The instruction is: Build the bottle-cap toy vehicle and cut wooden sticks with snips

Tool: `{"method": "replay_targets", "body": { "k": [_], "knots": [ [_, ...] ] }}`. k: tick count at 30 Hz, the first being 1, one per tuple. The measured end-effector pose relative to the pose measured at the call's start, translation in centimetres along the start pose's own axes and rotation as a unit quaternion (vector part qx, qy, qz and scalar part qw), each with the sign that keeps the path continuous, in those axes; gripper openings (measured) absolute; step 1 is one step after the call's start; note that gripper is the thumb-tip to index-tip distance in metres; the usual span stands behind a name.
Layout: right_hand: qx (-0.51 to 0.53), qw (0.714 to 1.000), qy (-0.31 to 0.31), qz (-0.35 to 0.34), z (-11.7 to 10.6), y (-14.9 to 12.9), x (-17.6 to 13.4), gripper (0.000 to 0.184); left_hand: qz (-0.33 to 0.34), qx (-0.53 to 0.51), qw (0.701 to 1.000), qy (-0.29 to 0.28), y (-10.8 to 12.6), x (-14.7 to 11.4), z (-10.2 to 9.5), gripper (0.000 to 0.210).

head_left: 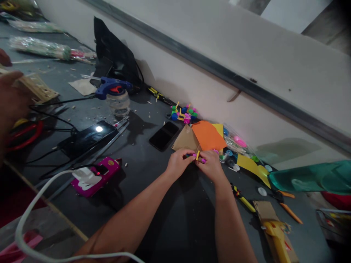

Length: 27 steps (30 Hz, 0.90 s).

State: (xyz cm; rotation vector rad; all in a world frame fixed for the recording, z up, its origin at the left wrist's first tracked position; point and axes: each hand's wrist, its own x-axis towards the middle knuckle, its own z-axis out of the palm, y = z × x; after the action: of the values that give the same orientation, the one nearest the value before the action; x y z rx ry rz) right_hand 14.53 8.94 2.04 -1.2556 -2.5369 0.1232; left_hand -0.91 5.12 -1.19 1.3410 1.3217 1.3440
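My left hand (178, 164) and my right hand (211, 166) meet over the dark table. Fingertips of both pinch a small piece made of a short yellow stick (197, 155) with pink bits at its sides; the fingers partly hide it. Just beyond my hands lie an orange sheet (210, 136) and a brown cardboard piece (185, 140). Behind these sits a cluster of small colourful plastic parts with yellow sticks (182, 114). A black phone (164, 136) lies left of the cardboard.
To the left are a purple power strip (97, 177), a lit phone (87, 138), a blue glue gun (112, 87) on a jar and another person's hand (12, 95). On the right lie pliers (244, 199), a yellow glue gun (278, 237) and a green bottle (309, 178).
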Motion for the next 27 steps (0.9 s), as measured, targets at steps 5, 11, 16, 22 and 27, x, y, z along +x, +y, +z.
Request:
{"method": "replay_targets", "body": {
  "k": [5, 11, 16, 22, 27],
  "knots": [
    [-0.004, 1.0, 0.002, -0.003, 0.04, 0.06, -0.02, 0.018, 0.008, 0.006, 1.0, -0.003, -0.29, 0.03, 0.07, 0.017],
    [-0.003, 1.0, 0.0, 0.002, 0.02, 0.0, -0.03, 0.018, 0.013, 0.005, 1.0, -0.001, -0.67, 0.02, 0.19, 0.017],
    [-0.006, 1.0, 0.0, 0.0, 0.12, 0.07, -0.06, 0.018, 0.015, 0.0, 1.0, 0.001, -0.76, 0.01, 0.21, 0.017],
    [-0.018, 1.0, -0.007, 0.002, 0.21, 0.2, -0.05, 0.017, 0.022, 0.011, 1.0, 0.0, -0.54, 0.01, 0.12, 0.017],
    [-0.021, 1.0, -0.013, 0.001, 0.17, 0.09, -0.03, 0.015, 0.039, 0.026, 0.999, -0.006, -0.42, 0.0, 0.03, 0.015]
  ]
}}
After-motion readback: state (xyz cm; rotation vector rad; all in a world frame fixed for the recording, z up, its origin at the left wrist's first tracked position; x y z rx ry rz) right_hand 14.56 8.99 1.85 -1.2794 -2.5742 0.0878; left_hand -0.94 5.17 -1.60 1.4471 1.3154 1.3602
